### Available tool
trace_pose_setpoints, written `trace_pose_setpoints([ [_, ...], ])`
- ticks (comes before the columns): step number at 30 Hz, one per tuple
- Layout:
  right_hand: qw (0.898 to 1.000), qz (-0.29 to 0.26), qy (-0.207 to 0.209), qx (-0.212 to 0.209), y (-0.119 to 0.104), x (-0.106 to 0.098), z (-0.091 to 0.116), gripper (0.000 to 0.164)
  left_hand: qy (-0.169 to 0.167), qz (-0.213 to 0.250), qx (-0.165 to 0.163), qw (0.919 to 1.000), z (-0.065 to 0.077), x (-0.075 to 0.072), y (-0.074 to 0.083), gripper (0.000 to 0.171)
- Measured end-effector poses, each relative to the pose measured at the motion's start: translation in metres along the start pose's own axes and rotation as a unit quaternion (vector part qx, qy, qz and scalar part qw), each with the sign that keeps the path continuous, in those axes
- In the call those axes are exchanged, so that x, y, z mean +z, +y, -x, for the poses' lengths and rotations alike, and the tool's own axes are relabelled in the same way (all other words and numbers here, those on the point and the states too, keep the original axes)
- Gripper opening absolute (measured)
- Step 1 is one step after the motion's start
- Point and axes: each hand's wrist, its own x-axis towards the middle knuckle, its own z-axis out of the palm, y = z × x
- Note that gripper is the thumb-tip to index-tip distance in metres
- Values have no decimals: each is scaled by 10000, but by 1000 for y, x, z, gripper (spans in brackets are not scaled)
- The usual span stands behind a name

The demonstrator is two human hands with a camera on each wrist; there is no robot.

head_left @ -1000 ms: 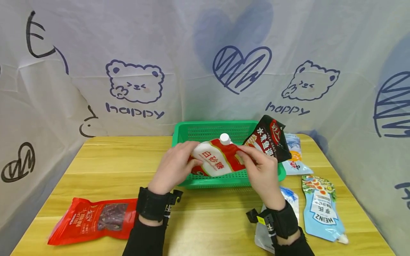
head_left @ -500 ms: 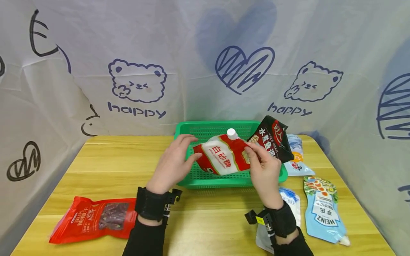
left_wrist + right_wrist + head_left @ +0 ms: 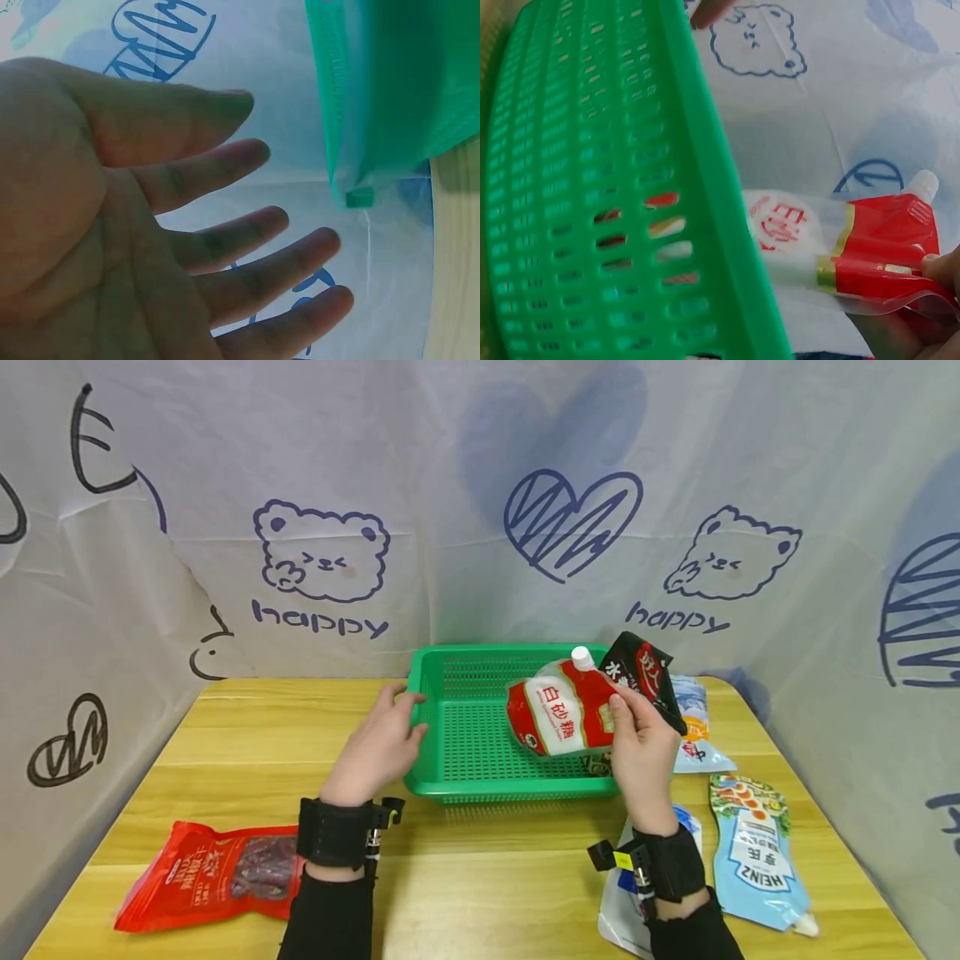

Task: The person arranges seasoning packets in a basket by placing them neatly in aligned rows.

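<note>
A red and white sugar pouch with a white screw cap [image 3: 558, 714] is pinched at its right edge between the thumb and fingers of my right hand [image 3: 643, 756]. It hangs tilted over the right part of a green plastic basket [image 3: 480, 789]. In the right wrist view the basket wall [image 3: 615, 150] hides the pouch's lower end. My left hand [image 3: 378, 743] is beside the basket's left end, and its spread fingers hold nothing in the left wrist view. Partly behind the sugar pouch, a black seasoning packet [image 3: 647, 672] leans at the basket's right end.
A red bag of dried chillies [image 3: 210, 877] lies at the front left. On the right are a light-blue Heinz pouch [image 3: 757, 852], a blue and white packet [image 3: 693, 727] and a silver-white pouch [image 3: 622, 927] partly under my right wrist. A drawn-on white cloth [image 3: 465, 527] hangs behind.
My left hand has let go of the sugar pouch and drawn back to the left. My right hand has carried the pouch rightward, toward the black packet.
</note>
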Motion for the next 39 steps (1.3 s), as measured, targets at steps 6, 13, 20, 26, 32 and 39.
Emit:
trace_pose_setpoints([
  [6,9991,294,-5,317,9,-4,-4,30,-326,28,-278,9991,-1,1,-3,44],
  [13,9982,362,64,479,4,-11,-5,31,-564,199,-363,9975,-2,4,-6,46],
  [20,9948,987,-178,158,-5,-18,-9,32,-720,294,-427,9961,-4,5,-7,50],
  [26,9855,1530,-581,-448,-10,-13,-28,30,-698,224,-395,9965,-6,5,-7,50],
  [32,9735,1994,-732,-847,-11,2,-43,30,-686,151,-362,9969,-6,6,-6,50],
  [39,9717,2026,-1121,-464,-15,13,-50,35,-628,100,-354,9973,-6,6,-7,50],
])
